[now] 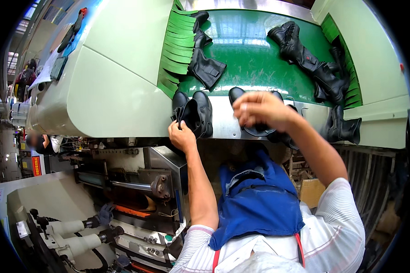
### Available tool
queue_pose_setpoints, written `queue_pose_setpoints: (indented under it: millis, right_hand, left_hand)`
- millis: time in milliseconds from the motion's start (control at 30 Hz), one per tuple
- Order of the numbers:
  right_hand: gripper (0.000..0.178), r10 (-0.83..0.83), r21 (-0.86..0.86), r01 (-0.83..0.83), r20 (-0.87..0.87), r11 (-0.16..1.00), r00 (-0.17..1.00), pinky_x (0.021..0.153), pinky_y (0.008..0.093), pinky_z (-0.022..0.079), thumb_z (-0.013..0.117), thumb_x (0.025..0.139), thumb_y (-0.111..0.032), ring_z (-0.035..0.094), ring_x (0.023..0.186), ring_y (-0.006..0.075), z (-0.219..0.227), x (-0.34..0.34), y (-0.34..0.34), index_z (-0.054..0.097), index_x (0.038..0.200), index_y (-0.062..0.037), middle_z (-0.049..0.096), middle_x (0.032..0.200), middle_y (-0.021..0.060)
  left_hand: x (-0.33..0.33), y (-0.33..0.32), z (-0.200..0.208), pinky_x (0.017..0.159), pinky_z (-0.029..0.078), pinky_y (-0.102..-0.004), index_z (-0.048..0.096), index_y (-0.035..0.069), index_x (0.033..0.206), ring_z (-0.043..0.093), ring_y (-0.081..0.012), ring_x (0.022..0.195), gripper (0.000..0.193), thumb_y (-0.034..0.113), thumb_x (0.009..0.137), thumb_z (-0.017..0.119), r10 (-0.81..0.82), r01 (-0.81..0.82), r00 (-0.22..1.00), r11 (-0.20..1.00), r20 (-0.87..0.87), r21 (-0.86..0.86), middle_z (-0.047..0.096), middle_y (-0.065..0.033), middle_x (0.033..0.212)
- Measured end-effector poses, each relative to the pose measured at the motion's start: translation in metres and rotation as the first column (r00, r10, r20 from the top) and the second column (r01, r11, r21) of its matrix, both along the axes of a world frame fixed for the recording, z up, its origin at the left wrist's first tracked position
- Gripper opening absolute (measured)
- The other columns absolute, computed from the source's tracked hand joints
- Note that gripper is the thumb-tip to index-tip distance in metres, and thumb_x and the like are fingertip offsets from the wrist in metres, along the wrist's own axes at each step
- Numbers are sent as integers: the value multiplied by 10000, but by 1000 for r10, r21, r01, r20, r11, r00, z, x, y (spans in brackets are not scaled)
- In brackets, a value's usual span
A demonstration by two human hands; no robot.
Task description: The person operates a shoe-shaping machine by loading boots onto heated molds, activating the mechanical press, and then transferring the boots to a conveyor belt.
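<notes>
- blue apron (259, 204) is hanging nearest me, below the metal ledge (223, 129).
- and your hands?
- my left hand (183, 136) is pinching the rim of a black boot (180, 99) at the ledge's left end, probably for steadiness. my right hand (262, 109) is showing blurred over another pair (236, 94); i'm not managing to tell if it's gripping.
- why are the other boots (300, 52) lying down?
- their tall shafts are probably flopping; they're resting along the green belt's (246, 59) left and right edges, beside strip curtains (175, 50).
- and the room?
- the belt is gleaming, scuffed; machinery (161, 184) is standing leftward.
</notes>
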State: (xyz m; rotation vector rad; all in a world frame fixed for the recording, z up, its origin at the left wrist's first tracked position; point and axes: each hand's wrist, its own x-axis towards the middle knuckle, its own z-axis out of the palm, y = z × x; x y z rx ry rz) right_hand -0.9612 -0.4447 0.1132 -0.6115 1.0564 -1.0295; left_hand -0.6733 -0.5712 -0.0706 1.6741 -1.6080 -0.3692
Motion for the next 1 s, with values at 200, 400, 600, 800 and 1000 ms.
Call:
queue_pose_setpoints:
  millis: [200,400,600,800,1000]
  right_hand:
    - [205,-121,292,170,-180,941,976,785,292,611,640,1047,-145,724,895,163,-134,-96,-127,665,1218,-35,737,1092,95]
    - [281,-147,551,287,-285,783,947,822,366,612,700,1004,-188,707,992,229,-343,-98,-235,662,1238,-39,705,1182,113]
    - [456,-492,637,429,-89,640,866,876,410,574,767,980,-339,672,1036,252,-415,-58,-292,639,1324,-69,709,1211,100]
    - [565,-395,208,591,-569,780,721,862,450,555,747,965,-436,731,985,343,-349,-92,-332,725,1199,78,745,1181,246]
    - [490,-268,-26,300,-525,954,808,788,469,548,747,921,-431,742,854,330,-202,-155,-326,737,890,58,747,895,251]
  left_hand:
    - [9,4,9,1012,494,-500,737,-13,1009,627,-414,1163,209,160,902,784,-70,68,976,998,208,20,685,-179,1249]
    - [-9,42,55,1178,395,-517,667,4,1254,496,-444,1406,377,78,898,768,-119,100,932,992,344,72,505,-229,1535]
    - [-45,92,87,1104,469,-470,741,-3,1092,586,-404,1311,224,-29,870,723,-186,142,912,979,364,146,570,-218,1482]
    - [-111,60,103,1017,544,-434,749,-1,1013,681,-366,1186,147,-53,877,729,-359,325,920,923,155,207,706,-183,1283]
    - [-179,-36,91,963,569,-390,729,-21,1064,734,-306,1089,135,-26,933,696,-460,491,869,845,-180,210,731,-170,1238]
